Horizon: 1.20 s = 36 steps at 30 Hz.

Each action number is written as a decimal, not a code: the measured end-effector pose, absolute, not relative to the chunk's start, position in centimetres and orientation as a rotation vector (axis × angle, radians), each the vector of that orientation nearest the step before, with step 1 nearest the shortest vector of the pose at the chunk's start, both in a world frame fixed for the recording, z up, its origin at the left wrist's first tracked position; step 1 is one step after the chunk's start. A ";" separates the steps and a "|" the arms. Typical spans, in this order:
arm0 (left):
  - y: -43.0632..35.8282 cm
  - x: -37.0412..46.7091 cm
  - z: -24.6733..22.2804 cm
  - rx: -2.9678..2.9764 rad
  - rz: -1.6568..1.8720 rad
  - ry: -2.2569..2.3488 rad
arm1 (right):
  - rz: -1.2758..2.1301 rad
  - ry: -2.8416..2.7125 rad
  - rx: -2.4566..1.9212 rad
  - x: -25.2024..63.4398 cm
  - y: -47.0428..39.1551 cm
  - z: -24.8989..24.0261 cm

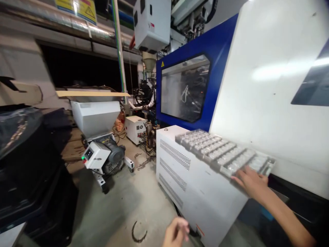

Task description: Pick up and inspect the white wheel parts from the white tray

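Care is needed while the clear plastic tray [226,151] is gripped at its near end by the right hand [253,183] on the white cabinet [195,185], so it should be kept flat, and the left hand [176,233] is loosely curled, holding nothing.

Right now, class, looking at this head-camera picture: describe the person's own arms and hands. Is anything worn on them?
Both are bare. The right hand and its forearm show no glove, sleeve, watch or ring as far as the frame shows. The left hand is also ungloved; only the hand and a bit of wrist show at the bottom edge, slightly blurred, so small details cannot be told.
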<state>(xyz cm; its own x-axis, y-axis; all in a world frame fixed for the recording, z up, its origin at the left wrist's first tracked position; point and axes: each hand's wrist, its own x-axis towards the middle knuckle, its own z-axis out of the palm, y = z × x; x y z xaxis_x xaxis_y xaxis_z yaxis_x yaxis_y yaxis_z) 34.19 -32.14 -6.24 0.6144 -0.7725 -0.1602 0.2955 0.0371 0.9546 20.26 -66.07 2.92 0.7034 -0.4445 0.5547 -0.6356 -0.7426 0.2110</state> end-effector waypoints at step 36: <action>-55.4 30.4 -0.7 0.656 -1.239 -0.265 | 0.505 -0.803 3.053 20.8 -62.8 9.9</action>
